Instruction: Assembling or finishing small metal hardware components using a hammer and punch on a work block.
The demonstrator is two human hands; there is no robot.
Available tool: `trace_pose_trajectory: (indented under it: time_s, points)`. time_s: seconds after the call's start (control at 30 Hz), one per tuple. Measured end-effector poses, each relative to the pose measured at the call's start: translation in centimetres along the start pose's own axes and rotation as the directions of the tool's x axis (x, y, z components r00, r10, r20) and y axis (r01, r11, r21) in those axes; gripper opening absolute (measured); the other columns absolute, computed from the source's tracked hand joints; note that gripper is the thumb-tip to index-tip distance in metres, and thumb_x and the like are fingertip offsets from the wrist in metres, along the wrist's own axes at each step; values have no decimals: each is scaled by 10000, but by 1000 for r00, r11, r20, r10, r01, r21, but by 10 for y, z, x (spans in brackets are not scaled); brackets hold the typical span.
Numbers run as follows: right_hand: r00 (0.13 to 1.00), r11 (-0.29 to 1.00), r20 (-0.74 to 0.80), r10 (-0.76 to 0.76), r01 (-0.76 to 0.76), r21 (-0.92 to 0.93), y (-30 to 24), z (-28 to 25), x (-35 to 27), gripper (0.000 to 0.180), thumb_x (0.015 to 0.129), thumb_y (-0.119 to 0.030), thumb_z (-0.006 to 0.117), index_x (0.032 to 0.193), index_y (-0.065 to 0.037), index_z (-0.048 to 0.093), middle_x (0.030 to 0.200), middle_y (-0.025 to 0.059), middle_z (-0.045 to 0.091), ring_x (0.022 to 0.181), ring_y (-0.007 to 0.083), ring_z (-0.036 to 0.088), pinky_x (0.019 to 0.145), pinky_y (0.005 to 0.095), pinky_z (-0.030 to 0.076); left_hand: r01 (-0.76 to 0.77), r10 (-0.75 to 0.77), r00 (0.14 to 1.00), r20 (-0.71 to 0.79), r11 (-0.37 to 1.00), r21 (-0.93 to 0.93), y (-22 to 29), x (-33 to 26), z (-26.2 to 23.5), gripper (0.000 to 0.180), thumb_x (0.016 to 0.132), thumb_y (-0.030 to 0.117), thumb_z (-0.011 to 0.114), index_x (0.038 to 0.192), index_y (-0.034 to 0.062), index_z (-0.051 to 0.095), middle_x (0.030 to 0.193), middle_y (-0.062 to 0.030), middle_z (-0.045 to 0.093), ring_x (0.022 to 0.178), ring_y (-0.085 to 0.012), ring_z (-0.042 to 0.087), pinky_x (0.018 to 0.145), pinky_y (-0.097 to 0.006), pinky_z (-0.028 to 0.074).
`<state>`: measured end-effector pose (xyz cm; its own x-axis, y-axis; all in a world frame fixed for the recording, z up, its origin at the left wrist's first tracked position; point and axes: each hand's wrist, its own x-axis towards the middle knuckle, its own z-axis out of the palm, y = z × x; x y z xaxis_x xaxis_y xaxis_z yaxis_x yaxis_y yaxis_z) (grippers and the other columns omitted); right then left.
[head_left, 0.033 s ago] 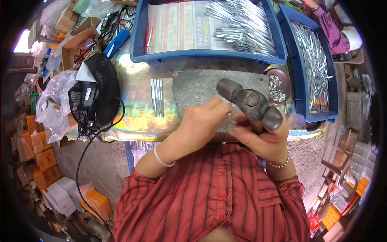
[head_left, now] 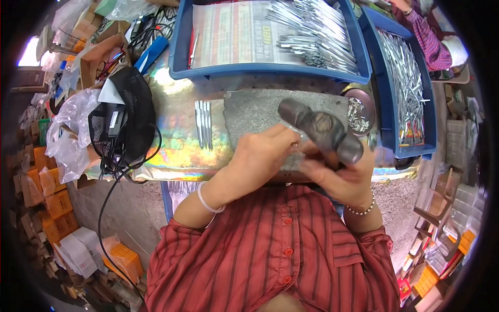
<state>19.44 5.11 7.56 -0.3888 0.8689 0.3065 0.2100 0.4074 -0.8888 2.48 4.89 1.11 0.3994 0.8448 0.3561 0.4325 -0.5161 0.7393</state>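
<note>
Dark-metal hammer (head_left: 323, 126) gripped by the right fingers (head_left: 318, 172), near narrowly bunched left fingers (head_left: 285, 137), contents unclear; shiny surface (head_left: 174, 117) beneath, orange cartons (head_left: 57, 207) stacked at left.

So we compare the two shots and it's tiny stuff: the dark metal hammer with the rounded head (head_left: 314, 125) is nudged slightly up and left in our view. The bare right hand (head_left: 347, 183) holding it goes blurry now, and we spot its thumb shifted a bit up and right.
</note>
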Motion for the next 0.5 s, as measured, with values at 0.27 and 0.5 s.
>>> trace_pose_trajectory:
  time_s: [0.27,0.5]
  points:
    - [862,844,-188,470,-377,380,3,-17,-11,140,839,-54,553,951,28,534,677,64,542,412,13,348,361,159,242,284,-265,959,101,908,-307,-9,0,1,82,841,17,553,881,-35,601,823,-74,631,642,-151,616,583,-247,477]
    - [818,782,-192,543,-408,472,13,-25,-33,137,846,-42,542,964,23,519,662,70,528,385,9,332,332,159,213,391,-372,919,132,814,-429,-7,3,0,108,868,36,535,875,-47,603,833,-67,621,654,-119,608,586,-212,471]
